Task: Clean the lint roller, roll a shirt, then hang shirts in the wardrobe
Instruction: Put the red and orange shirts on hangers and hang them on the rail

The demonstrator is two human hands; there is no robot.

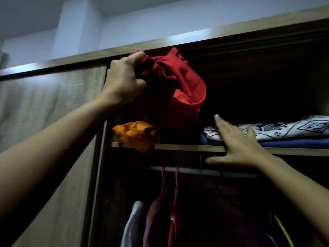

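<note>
I look up into an open wardrobe (231,43). My left hand (124,81) grips a bunched red shirt (185,90) high in the upper compartment, just under the top board. The shirt hangs above an orange garment (137,134) lying at the left end of the upper shelf (178,147). My right hand (238,145) is spread flat with straight fingers over the shelf's front edge, next to a folded stack. No lint roller is in sight.
A white patterned cloth (284,129) lies folded on a blue one (293,142) at the shelf's right. Below, a hanging rail (204,171) carries red hangers (169,184) and dark and white garments. A wood-grain sliding door (53,122) closes the left side.
</note>
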